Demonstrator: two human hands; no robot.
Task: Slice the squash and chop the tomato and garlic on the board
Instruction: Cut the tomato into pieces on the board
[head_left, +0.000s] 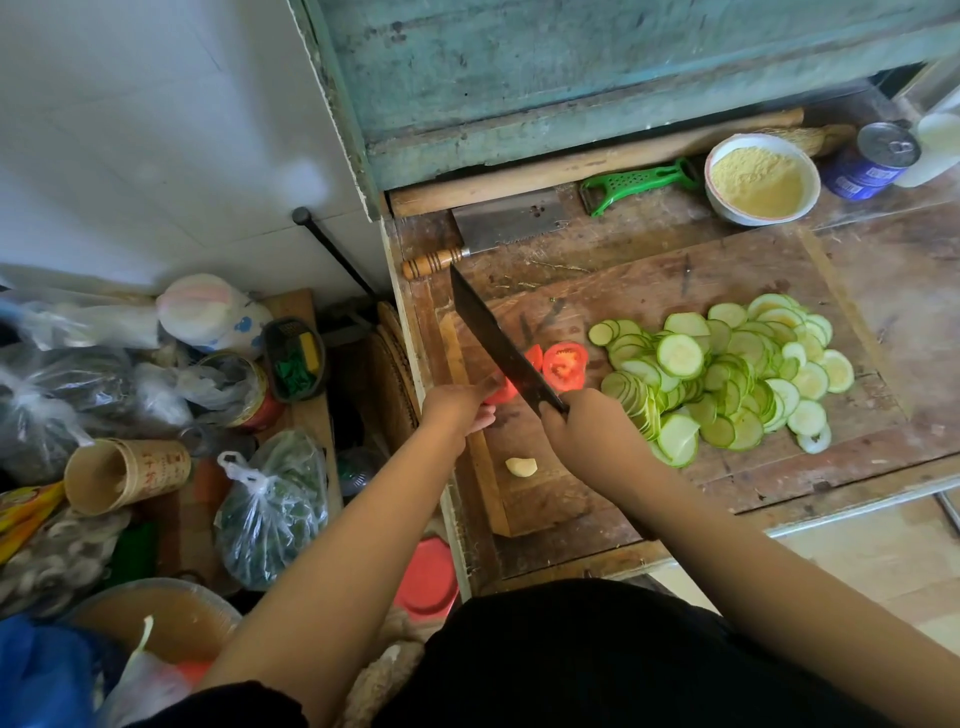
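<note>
On the wooden cutting board (654, 291) lies a wide heap of thin green-rimmed squash slices (727, 374). A red tomato half (565, 365) lies cut face up beside them. My right hand (582, 431) grips the handle of a dark cleaver (498, 345), whose blade angles up and left over the tomato. My left hand (457, 410) holds another tomato piece (501, 393) down on the board, right under the blade. A peeled garlic clove (521, 466) lies alone on the board's near left part.
A second cleaver (498, 228), a rolling pin (597, 161), a green peeler (634, 184), a bowl of yellow meal (761, 179) and a blue can (872, 161) sit behind the board. Left of the table, bags, a paper cup (124, 475) and tins crowd a lower surface.
</note>
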